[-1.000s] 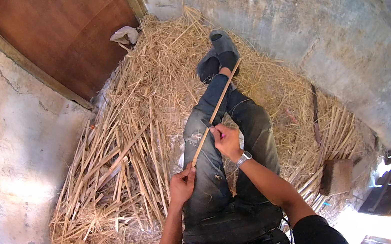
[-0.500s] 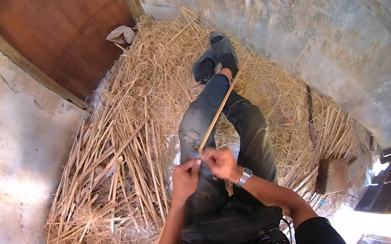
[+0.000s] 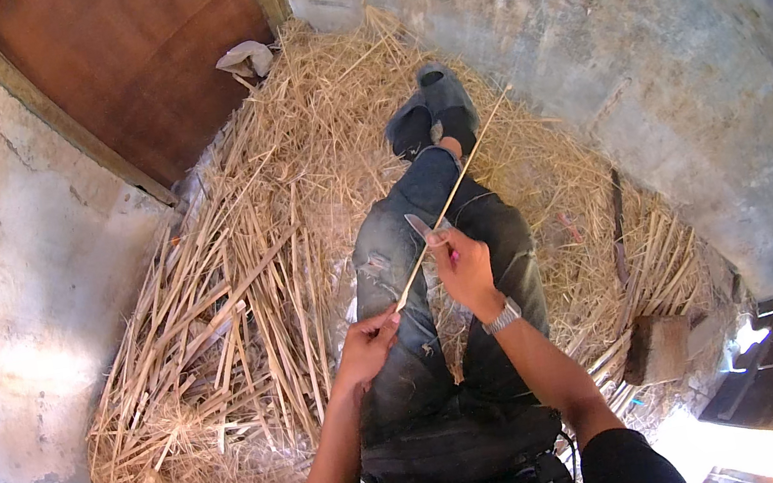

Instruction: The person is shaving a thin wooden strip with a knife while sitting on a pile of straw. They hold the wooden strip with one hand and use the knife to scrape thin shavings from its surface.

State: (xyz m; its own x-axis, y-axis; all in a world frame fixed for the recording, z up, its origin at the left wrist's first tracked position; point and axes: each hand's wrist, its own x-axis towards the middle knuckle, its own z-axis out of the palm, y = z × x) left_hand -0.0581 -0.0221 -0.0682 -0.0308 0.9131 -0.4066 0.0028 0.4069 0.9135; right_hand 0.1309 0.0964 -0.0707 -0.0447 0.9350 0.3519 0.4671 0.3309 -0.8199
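Note:
A long thin bamboo-like strip [image 3: 479,145] slants across my crossed legs, its far end out past my feet. My left hand [image 3: 368,349] pinches its near end between thumb and fingers, above my left thigh. Farther along the strip, over the gap between my knees, my right hand [image 3: 467,271] is closed around a small knife [image 3: 418,225]. The short blade points up and to the left, close against the strip; a bit of pink handle shows in the fist. Whether the right fingers also touch the strip is hidden.
Split strips [image 3: 249,327] lie piled to my left, with pale shavings [image 3: 326,101] spread around my legs and feet. A wooden block [image 3: 655,348] sits at right. Stained walls [image 3: 564,25] and a brown door [image 3: 141,68] bound the space; a whitish cloth-like scrap [image 3: 246,59] lies by it.
My right hand has moved away from my left, up along the strip, and the knife blade now shows. The strip's far end has swung up and right. My left hand stays nearly in place.

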